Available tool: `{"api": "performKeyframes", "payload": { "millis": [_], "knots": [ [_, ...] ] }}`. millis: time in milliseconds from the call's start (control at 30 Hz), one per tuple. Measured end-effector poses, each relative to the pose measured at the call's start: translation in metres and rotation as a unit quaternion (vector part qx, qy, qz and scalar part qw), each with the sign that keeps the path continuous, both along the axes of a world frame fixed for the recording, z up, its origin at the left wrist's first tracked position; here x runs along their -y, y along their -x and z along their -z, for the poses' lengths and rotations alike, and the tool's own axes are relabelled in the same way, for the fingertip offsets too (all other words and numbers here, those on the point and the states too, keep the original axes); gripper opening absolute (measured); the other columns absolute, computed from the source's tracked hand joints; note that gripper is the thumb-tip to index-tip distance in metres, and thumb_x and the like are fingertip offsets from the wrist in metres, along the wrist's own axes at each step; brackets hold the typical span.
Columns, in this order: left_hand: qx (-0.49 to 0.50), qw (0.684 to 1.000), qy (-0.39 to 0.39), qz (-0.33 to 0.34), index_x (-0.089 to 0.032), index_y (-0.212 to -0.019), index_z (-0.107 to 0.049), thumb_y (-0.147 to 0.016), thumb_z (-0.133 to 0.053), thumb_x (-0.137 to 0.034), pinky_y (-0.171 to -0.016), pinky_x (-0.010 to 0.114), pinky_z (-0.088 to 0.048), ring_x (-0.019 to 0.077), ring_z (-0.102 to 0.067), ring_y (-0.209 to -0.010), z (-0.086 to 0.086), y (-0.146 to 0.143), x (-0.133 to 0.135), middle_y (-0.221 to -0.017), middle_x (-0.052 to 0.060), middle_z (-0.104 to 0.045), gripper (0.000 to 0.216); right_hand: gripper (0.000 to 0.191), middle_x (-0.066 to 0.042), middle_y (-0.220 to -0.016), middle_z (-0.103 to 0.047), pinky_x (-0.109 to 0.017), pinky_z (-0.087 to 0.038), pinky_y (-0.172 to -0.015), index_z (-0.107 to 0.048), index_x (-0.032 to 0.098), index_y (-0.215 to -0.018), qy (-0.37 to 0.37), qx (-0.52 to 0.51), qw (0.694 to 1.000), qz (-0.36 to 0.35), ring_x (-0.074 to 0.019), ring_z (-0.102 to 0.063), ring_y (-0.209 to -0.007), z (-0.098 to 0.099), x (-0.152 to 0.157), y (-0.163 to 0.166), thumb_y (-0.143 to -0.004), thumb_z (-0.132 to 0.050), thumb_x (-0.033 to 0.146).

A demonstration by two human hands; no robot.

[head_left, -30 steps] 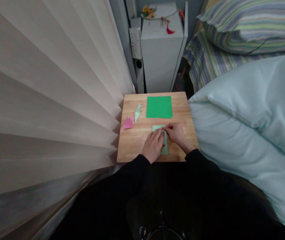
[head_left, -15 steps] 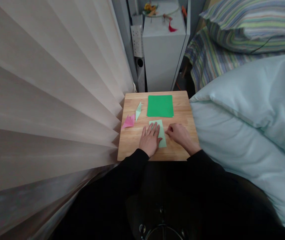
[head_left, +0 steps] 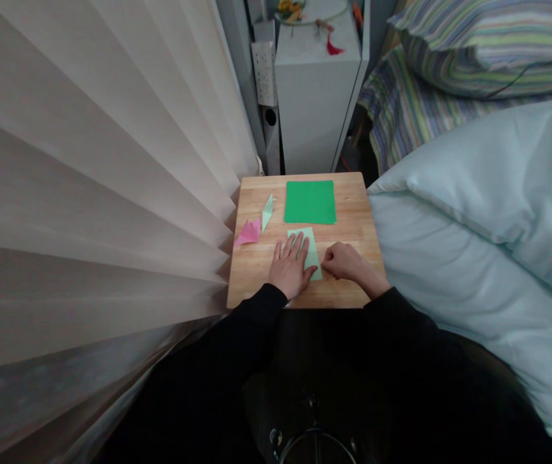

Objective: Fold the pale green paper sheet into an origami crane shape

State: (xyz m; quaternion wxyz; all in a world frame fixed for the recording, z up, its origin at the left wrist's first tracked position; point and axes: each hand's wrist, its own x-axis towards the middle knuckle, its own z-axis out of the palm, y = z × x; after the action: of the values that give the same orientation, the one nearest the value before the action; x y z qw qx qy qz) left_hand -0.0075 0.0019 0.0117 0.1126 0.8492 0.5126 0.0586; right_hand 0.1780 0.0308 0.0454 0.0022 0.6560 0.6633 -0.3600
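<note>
Pale green origami paper [head_left: 311, 253] lies flat, lower center of frame, on the wooden worktop [head_left: 251, 277]. Left hand [head_left: 289, 267] palm down on it, fingers spread open, covering its left part. Right hand [head_left: 347, 261] at the sheet's right edge, fingers curled closed; can't tell if they touch the edge. Bright green paper stack [head_left: 310, 202] just above, center of frame. Left of center: pink folded-paper piece [head_left: 249, 232], pale green folded-paper piece [head_left: 267, 213] just beside it, upper right.
</note>
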Motion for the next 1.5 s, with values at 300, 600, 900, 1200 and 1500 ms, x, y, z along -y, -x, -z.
{"api": "performKeyframes", "payload": {
  "millis": [300, 600, 900, 1200, 1500],
  "knots": [
    [-0.004, 1.000, -0.008, -0.003, -0.020, -0.162, -0.034, -0.105, -0.041, -0.047, -0.128, 0.061, -0.018, 0.0346, -0.023, -0.160, 0.000, -0.002, 0.001, -0.173, 0.014, -0.026, 0.063, 0.034, -0.011, -0.057, -0.069, -0.032, -0.043, -0.062, -0.066, 0.020, -0.055, -0.041, 0.034, 0.999, -0.008, -0.0246, -0.068, -0.066, 0.010, 0.001, 0.002, -0.086, -0.073, 0.033],
    [-0.014, 1.000, 0.018, 0.004, -0.021, -0.162, -0.033, -0.103, -0.045, -0.034, -0.129, 0.061, -0.019, 0.0326, -0.024, -0.160, -0.004, 0.001, -0.003, -0.173, 0.012, -0.025, 0.062, 0.017, -0.015, -0.078, -0.076, -0.031, -0.041, -0.063, -0.073, 0.016, -0.075, -0.087, 0.057, 0.994, -0.013, -0.0251, -0.069, -0.074, 0.017, 0.006, 0.002, -0.085, -0.077, 0.030],
    [-0.013, 1.000, 0.017, 0.004, -0.015, -0.162, -0.033, -0.102, -0.043, -0.035, -0.130, 0.058, -0.018, 0.0311, -0.022, -0.161, -0.002, 0.001, -0.002, -0.173, 0.012, -0.026, 0.064, 0.015, -0.009, -0.099, -0.075, -0.028, -0.044, -0.074, -0.071, 0.019, -0.100, -0.161, 0.014, 0.986, -0.039, -0.0204, -0.068, -0.088, 0.015, 0.013, 0.033, -0.097, -0.057, 0.017],
    [0.000, 0.998, 0.054, 0.030, -0.001, -0.163, -0.014, -0.101, -0.045, -0.039, -0.132, 0.053, -0.012, 0.0264, -0.024, -0.161, -0.001, 0.011, -0.014, -0.171, 0.022, -0.025, 0.079, 0.050, -0.016, -0.152, -0.059, -0.048, -0.038, -0.120, -0.063, 0.013, -0.140, -0.316, -0.054, 0.932, -0.169, -0.0298, -0.049, -0.145, 0.046, 0.025, 0.033, -0.092, -0.049, 0.004],
    [0.002, 1.000, 0.015, -0.004, -0.003, -0.162, -0.023, -0.097, -0.042, -0.024, -0.130, 0.058, -0.013, 0.0309, -0.026, -0.160, -0.011, 0.006, 0.003, -0.168, 0.023, -0.032, 0.071, 0.063, -0.017, -0.159, -0.050, -0.047, -0.033, -0.128, -0.052, 0.007, -0.153, -0.293, -0.065, 0.938, -0.174, -0.0280, -0.043, -0.151, 0.061, 0.025, 0.032, -0.090, -0.045, 0.001]
  ]
}}
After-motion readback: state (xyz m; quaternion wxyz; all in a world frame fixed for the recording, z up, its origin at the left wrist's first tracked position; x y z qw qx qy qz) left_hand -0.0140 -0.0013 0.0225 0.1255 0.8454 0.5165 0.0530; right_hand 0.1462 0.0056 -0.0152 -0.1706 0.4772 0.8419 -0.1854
